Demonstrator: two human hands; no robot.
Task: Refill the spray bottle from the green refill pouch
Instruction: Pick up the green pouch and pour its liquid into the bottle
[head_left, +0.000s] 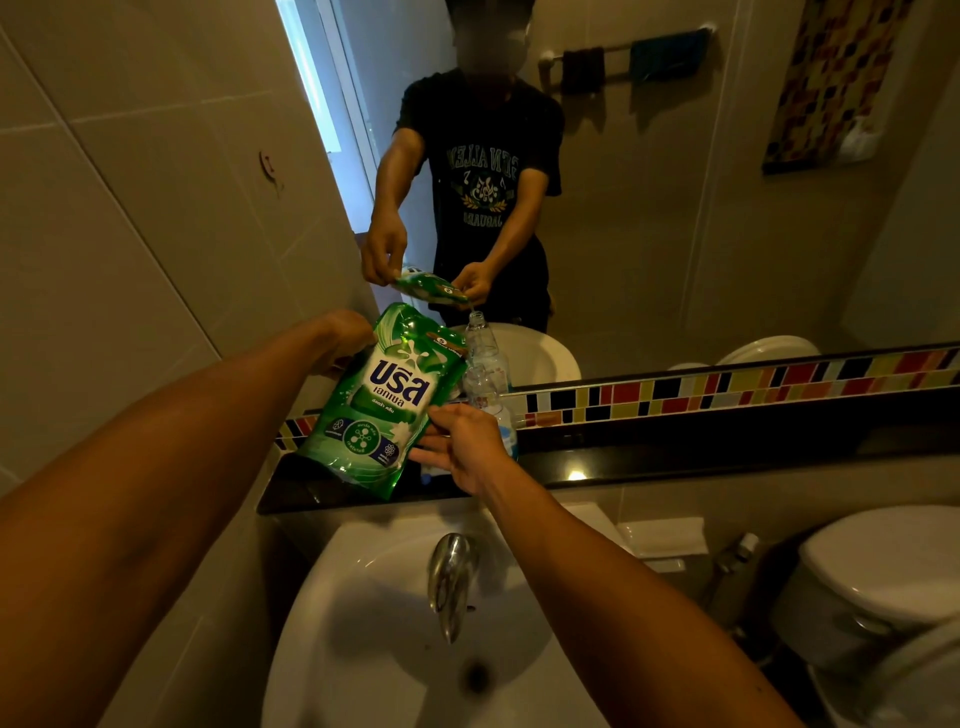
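A dim, warm-toned bathroom scene, lit chiefly by cool daylight from a bright doorway (332, 104) reflected in the mirror (675, 208). A small glare spot shines on the dark glossy worktop (575, 475), and the chrome tap (451, 577) carries highlights above the white basin (363, 597). Both forearms fall into heavy shadow towards the lower corners. Wide-angle distortion bends the wall tiles and the mosaic strip (727, 392). The green pouch (382, 400) stays sharp; the reflected face is blurred.
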